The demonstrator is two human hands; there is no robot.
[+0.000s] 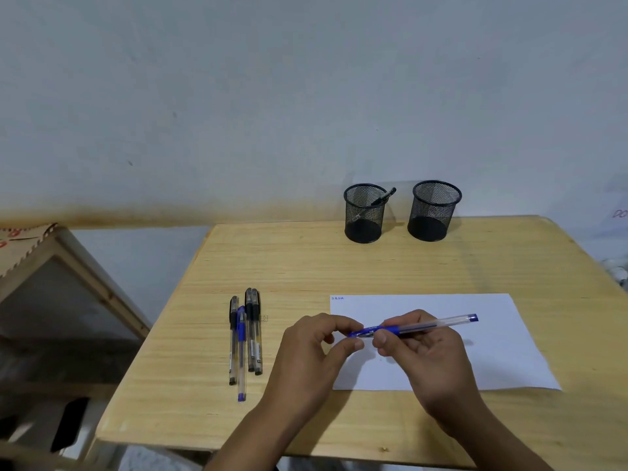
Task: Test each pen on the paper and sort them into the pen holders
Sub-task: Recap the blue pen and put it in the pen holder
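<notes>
Left hand pinching cap end of blue pen; right hand gripping its barrel, both above paper near table's front edge. Four pens lying left of paper. Two holders at back edge: left holder containing one pen, right holder beside it.
</notes>
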